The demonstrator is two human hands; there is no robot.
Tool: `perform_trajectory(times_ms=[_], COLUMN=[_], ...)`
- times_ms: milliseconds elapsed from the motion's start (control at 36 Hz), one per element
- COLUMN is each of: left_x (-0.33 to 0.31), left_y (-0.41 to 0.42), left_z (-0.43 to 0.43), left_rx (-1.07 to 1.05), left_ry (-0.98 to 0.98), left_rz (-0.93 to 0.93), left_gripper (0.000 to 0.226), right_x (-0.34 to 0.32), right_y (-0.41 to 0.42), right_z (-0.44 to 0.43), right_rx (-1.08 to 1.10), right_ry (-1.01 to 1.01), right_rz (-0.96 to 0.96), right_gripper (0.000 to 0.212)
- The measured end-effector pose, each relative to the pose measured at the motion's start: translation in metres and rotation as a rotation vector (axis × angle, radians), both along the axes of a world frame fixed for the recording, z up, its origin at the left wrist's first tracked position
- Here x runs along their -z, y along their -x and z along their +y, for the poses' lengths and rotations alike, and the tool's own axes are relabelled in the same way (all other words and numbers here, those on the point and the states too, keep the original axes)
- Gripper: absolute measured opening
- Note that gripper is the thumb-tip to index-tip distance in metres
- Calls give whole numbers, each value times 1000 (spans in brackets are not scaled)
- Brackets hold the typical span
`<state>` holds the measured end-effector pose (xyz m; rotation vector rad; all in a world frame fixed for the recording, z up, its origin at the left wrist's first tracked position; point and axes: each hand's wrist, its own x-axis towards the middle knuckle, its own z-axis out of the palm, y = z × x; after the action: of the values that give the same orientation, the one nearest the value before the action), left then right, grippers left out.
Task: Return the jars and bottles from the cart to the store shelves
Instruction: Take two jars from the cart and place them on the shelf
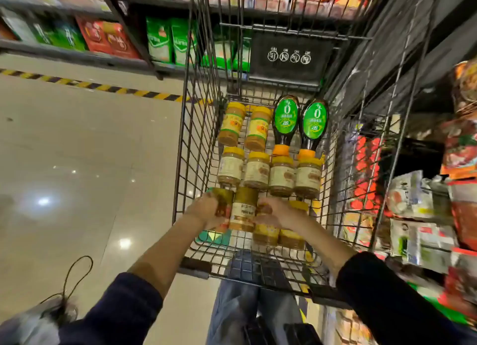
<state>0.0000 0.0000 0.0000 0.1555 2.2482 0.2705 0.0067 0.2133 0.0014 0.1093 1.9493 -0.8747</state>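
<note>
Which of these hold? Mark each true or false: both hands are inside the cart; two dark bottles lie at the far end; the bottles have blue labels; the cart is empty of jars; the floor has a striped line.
1. Both hands, left hand and right hand, reach into the cart: true.
2. Two dark bottles lie at the far end: true.
3. Blue labels: false, green.
4. No jars: false, many yellow-lidded jars lie there.
5. Striped floor line: true.
</note>
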Motion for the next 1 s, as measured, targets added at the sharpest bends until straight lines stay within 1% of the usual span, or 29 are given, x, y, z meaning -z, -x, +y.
perform_trajectory(times_ms=[83,167,194,306,361,417,472,556,667,750,834,1000], left_x=[20,31,38,55,61,66,69,73,71,69,62,29], left_y=[-4,-6,-7,-9,-10,-9,-9,-5,1,3,4,13], left_z=[2,7,6,5,5,7,8,5,7,10,11,11], left_rx=[-72,-163,-195,-407,-479,-530,-586,-711,-748,-787,-789,-796], left_ry=[47,41,34,-21,-42,-48,-59,-147,-157,-153,-114,-205], left_rz=[3,-18,-22,-107,-135,-156,-199,-287,-334,-345,-332,-315], left_gripper=[61,56,58,88,96,101,99,94,94,84,84,83], right_x=[14,23,27,35,35,37,39,43,44,42,40,34], right_y=[-3,-5,-6,-6,-7,-8,-8,-7,-6,-7,-9,-10], right_z=[-7,-13,-14,-11,-10,-10,-11,-12,-13,-12,-9,-10], right_rx=[137,146,157,207,245,253,249,261,245,247,248,230], right_ry=[36,19,25,72,90,66,62,67,60,62,67,50], right_rz=[-32,-66,-79,-137,-167,-152,-146,-134,-115,-104,-106,-101], right_gripper=[57,61,61,61,65,69,70,71,71,73,73,74])
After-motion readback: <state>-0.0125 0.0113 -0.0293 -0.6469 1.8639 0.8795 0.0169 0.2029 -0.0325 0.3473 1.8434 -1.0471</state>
